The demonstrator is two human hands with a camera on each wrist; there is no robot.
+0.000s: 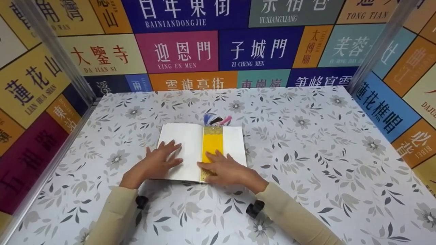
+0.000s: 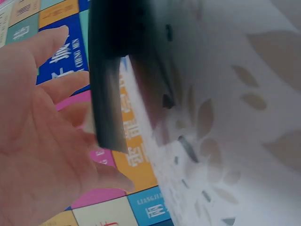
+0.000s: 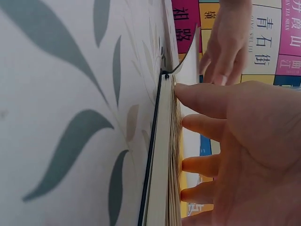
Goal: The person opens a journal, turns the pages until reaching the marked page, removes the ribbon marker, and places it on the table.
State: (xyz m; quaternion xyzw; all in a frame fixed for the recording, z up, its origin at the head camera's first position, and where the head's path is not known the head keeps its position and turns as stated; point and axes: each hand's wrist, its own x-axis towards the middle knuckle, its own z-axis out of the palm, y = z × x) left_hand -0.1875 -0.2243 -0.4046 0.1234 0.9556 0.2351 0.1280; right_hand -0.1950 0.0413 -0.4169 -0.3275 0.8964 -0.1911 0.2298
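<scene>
An open book [image 1: 187, 141] with blank white pages lies on the table. Along its right page beside the fold runs a yellow bookmark [image 1: 214, 142], grey-patterned at its ends, with a blue, black and pink top sticking out past the book's upper edge. My left hand [image 1: 161, 159] is spread over the left page, fingers apart. In the left wrist view, a dark edge [image 2: 107, 99] crosses before that hand's fingers. My right hand [image 1: 227, 170] rests on the bookmark and right page, its straight fingertips touching the surface in the right wrist view. Neither hand grips anything.
A white tablecloth [image 1: 306, 156] with grey flowers and leaves covers the table. Colourful panels [image 1: 180, 51] with large characters stand behind it and at both sides. Clear corner posts [image 1: 385, 44] rise at the back. Black wrist devices [image 1: 255, 208] sit by both sleeves.
</scene>
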